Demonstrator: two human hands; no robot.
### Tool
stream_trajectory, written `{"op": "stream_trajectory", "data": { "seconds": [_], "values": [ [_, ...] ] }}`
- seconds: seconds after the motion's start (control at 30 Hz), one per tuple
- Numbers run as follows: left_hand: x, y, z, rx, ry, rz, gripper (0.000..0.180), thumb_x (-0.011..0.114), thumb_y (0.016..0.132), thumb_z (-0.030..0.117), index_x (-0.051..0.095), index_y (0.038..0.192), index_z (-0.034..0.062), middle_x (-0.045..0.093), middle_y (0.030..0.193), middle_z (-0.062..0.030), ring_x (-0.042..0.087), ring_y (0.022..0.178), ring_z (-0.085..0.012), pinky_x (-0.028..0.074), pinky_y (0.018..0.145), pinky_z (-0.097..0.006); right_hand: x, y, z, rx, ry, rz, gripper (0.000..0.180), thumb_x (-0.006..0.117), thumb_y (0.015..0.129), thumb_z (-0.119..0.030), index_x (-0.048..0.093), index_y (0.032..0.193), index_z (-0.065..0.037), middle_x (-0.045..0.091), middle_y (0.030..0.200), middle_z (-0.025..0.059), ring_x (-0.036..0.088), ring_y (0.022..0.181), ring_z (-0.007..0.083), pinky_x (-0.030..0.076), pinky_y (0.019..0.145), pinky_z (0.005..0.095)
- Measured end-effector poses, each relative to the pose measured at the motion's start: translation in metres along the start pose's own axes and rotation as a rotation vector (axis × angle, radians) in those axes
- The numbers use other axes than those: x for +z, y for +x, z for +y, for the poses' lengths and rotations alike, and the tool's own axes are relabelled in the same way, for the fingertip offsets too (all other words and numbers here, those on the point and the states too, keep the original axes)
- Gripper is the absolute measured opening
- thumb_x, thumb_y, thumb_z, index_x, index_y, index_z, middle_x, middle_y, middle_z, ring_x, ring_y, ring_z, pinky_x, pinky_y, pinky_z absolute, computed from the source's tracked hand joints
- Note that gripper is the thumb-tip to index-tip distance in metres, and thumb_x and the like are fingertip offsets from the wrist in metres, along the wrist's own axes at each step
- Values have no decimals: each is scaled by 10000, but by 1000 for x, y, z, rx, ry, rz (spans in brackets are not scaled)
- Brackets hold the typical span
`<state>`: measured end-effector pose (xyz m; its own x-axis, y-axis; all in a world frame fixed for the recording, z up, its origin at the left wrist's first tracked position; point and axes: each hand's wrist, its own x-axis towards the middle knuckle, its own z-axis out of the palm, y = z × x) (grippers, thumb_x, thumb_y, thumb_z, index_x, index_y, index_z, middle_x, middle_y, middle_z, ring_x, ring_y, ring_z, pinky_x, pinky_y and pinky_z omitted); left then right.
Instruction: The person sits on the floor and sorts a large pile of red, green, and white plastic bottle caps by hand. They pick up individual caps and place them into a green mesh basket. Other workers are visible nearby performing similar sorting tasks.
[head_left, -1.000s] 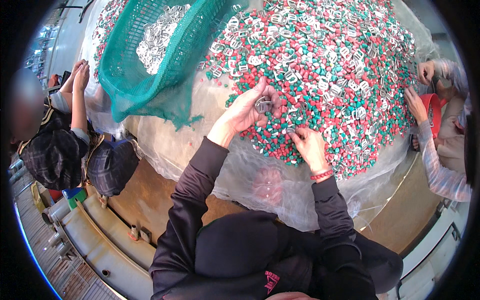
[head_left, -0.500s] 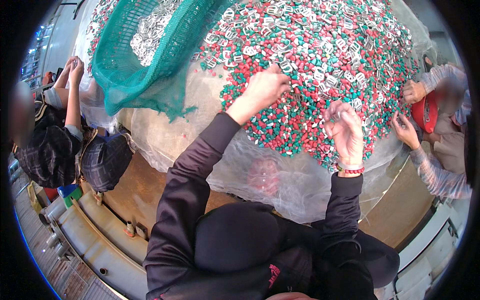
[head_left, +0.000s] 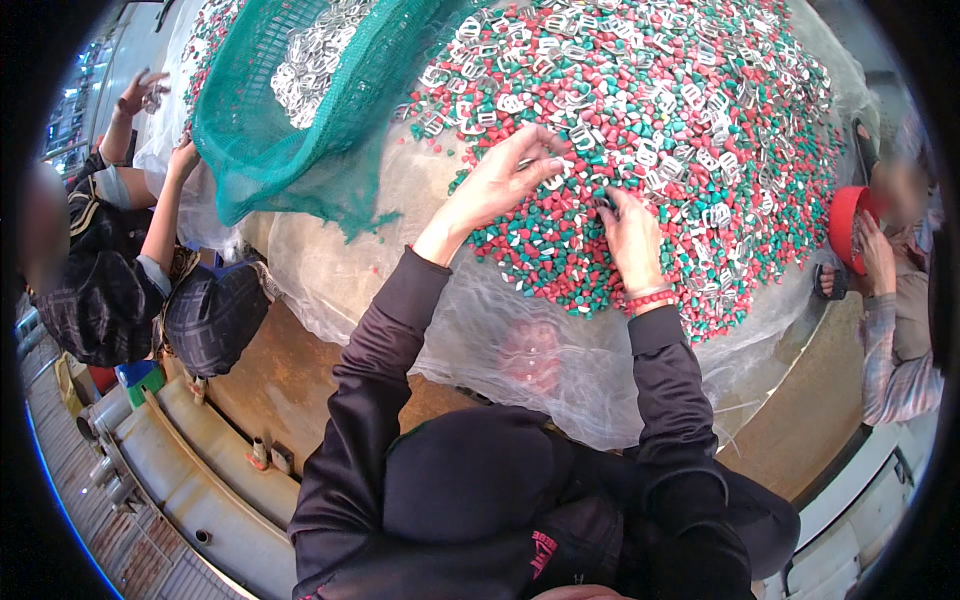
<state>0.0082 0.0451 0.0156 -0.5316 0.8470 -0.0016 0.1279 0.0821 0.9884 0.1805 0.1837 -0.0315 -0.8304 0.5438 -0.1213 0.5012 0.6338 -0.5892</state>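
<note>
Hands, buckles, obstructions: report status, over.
Left hand, right hand at the pebbles, grips unclear. Loose buckles among them. Green basket left of both hands, not blocking.

Buckles [head_left: 302,85] in basket [head_left: 250,165], left of pellets [head_left: 545,260] on sheet [head_left: 330,275]

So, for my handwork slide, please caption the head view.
Left hand and right hand over red, green and white pellets strewn with silvery slotted pieces, beside a green basket holding more.
</note>
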Motion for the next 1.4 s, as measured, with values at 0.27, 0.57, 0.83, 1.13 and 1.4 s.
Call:
{"op": "stream_trajectory", "data": {
  "seconds": [0.27, 0.57, 0.83, 1.13, 1.4],
  "values": [
    [16, -14, 0, -448, -674, -265, 276, 565, 971, 332, 576, 941, 58, 573, 827, -22, 539, 701, -68, 393, 424, -197, 3, -57, 22, 140, 185, -200, 286, 663, 886, -268, 683, 753, -16, 612, 647, 107, 607, 560, 262, 462, 531, 359],
    [76, -35, -23, 182, 996, -456, 137, 665, 736, 87, 604, 832, 11, 640, 760, -162, 669, 674, -298, 521, 552, -402, -62, -32, 37, 539, 1456, -132, 117, 565, 916, -137, 582, 964, -32, 618, 752, 72, 547, 533, 98, 292, 353, 175],
    [46, -40, -33, 82, 1050, -382, 88, 590, 803, 68, 559, 872, 23, 616, 800, -145, 670, 684, -304, 528, 546, -421, -107, -39, 54, 251, 2052, -29, 458, 551, 783, 12, 507, 1232, -70, 605, 1078, 180, 604, 719, 204, 353, 378, 179],
    [23, -5, 18, -271, 84, -249, 158, 540, 924, 159, 530, 889, 5, 531, 733, -100, 541, 651, -191, 444, 614, -349, -122, -19, 115, 511, 731, 308, 230, 742, 839, -190, 658, 974, -24, 606, 739, -4, 516, 561, 49, 375, 451, 187],
    [29, 10, 12, -197, 534, -175, 201, 574, 947, 183, 541, 1002, -8, 664, 872, -176, 653, 806, -347, 485, 673, -409, -49, -10, 35, 263, 431, 1, 150, 718, 809, -135, 703, 880, -4, 667, 763, 35, 568, 629, 92, 458, 630, 252]
  ]
}}
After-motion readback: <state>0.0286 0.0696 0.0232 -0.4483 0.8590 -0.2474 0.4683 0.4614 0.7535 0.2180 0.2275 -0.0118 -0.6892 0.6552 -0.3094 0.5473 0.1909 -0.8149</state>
